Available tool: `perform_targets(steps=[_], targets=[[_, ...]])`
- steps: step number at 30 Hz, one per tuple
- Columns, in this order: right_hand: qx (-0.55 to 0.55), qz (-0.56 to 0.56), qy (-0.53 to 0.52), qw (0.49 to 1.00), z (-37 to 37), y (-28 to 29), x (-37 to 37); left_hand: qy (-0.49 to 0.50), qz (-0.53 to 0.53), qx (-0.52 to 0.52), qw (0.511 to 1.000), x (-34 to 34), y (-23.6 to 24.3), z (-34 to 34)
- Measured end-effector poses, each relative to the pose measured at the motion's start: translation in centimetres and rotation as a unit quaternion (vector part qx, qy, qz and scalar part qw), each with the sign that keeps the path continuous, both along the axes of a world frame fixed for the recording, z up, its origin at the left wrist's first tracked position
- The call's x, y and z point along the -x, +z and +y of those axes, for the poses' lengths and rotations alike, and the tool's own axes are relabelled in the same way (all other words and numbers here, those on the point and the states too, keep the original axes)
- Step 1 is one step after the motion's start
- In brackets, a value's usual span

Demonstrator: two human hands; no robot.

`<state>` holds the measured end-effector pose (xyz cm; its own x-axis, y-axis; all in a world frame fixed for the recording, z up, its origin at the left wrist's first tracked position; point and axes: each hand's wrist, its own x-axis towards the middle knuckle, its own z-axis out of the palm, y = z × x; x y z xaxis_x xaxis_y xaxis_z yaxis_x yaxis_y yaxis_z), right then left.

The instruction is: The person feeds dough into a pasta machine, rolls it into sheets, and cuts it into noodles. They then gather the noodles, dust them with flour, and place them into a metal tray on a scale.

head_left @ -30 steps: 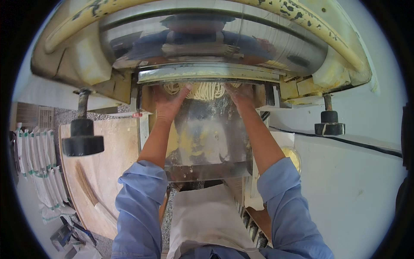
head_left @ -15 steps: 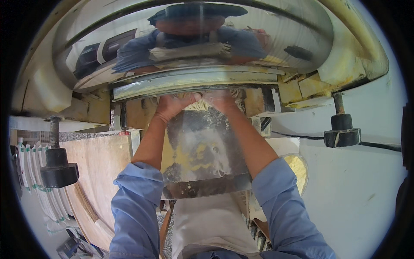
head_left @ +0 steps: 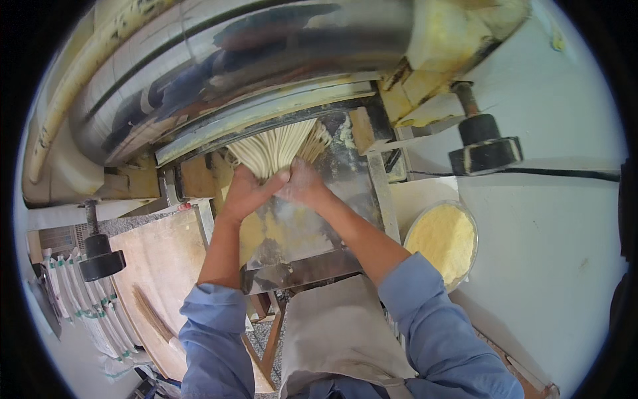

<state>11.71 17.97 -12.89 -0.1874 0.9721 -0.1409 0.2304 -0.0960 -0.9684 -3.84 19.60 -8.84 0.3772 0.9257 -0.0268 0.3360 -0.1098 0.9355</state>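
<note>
A fan of pale fresh noodle strands [head_left: 279,139] hangs from under a large shiny steel roller [head_left: 252,60] of a yellowed machine. Both hands are wrapped round the lower, gathered end of the bundle: my left hand [head_left: 247,195] from the left, thumb across toward the middle, my right hand [head_left: 304,185] from the right, floury and touching the left. They are over a flour-dusted metal plate [head_left: 319,236] below the roller.
Black screw knobs [head_left: 480,149] hang at both sides. A bowl of yellow powder [head_left: 440,243] stands at right beside a white surface. At left are a pale wooden board [head_left: 163,266], a straw brush [head_left: 149,312] and stacked white packets [head_left: 73,286].
My hands have come together on the noodles and drawn them down toward me, out from under the roller, so more strands show. The view has turned, bringing the powder bowl more into sight.
</note>
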Motion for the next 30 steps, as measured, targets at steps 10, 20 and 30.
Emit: perform_targets(steps=[10,20,30], targets=[[-0.066,-0.107,0.065,0.99,-5.2,7.9,0.0,-0.238,-0.453,0.396,0.763,-0.5,-3.8,-0.6],[-0.072,-0.542,0.196,0.814,-18.6,3.3,-3.9,-0.164,-0.576,0.369,0.711,1.1,1.3,-5.8],[-0.051,-0.528,0.193,0.825,-21.9,0.6,-2.2,-0.139,-0.596,0.381,0.693,1.9,5.8,-8.7]])
